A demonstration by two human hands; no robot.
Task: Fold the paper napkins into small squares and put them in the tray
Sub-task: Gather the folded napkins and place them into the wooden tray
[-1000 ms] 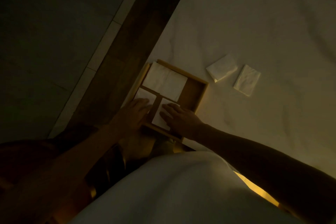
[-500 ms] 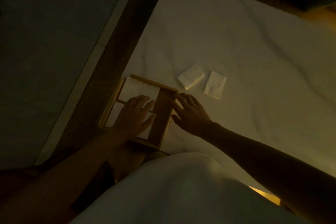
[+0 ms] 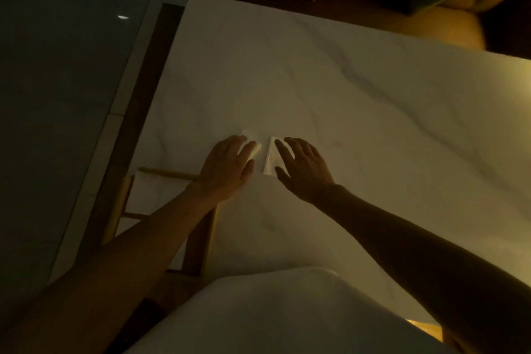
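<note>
Two folded white napkins lie side by side on the white marble table (image 3: 344,100). My left hand (image 3: 227,167) rests flat on the left napkin (image 3: 253,149), fingers spread over it. My right hand (image 3: 301,169) lies on the right napkin (image 3: 270,159), covering its right part. Neither napkin is lifted off the table. The wooden tray (image 3: 169,173) sits at the table's near left edge, partly hidden under my left forearm. White folded napkins (image 3: 149,195) fill its visible compartments.
The table's left edge runs beside a dark wooden strip (image 3: 135,112) and tiled floor (image 3: 57,95). A yellow-lit cushion or seat (image 3: 431,8) is beyond the far edge. My white clothing (image 3: 273,316) fills the bottom of the view. The light is dim.
Both hands left the tray and moved forward onto the two loose napkins on the table. The view shifted, so the tray now sits lower left.
</note>
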